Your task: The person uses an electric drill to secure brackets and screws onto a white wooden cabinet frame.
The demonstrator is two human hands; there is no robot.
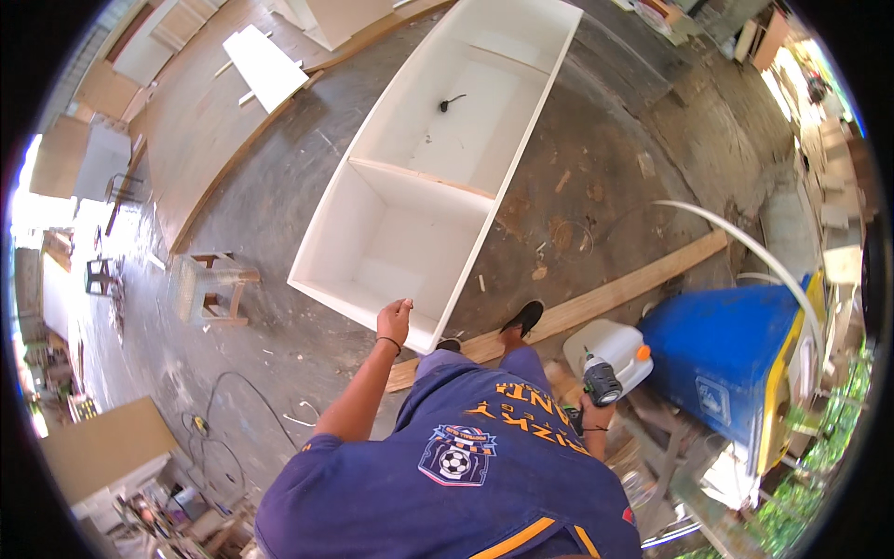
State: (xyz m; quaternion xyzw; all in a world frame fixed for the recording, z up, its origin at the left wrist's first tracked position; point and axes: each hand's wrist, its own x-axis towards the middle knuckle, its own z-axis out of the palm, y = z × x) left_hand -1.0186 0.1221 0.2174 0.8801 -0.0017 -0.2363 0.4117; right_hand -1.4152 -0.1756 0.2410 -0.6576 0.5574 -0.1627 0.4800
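A long white open box [372,186], like a cabinet carcass, lies on its back in front of me, split by a crosswise divider [424,177]. My left hand [394,321] is over its near end panel, fingers curled together; whatever they hold, if anything, is too small to name. At my right side my right hand [594,416] grips a dark cordless drill [602,382], its bit pointing forward. A small black object [445,105] with a thin tail lies inside the box's far compartment.
A wooden plank [633,289] runs across the floor by my feet. On the right stand a white jerrycan [610,349] with an orange cap and a big blue container [717,354]. A stool [214,289] and a loose cable [209,410] are on the left.
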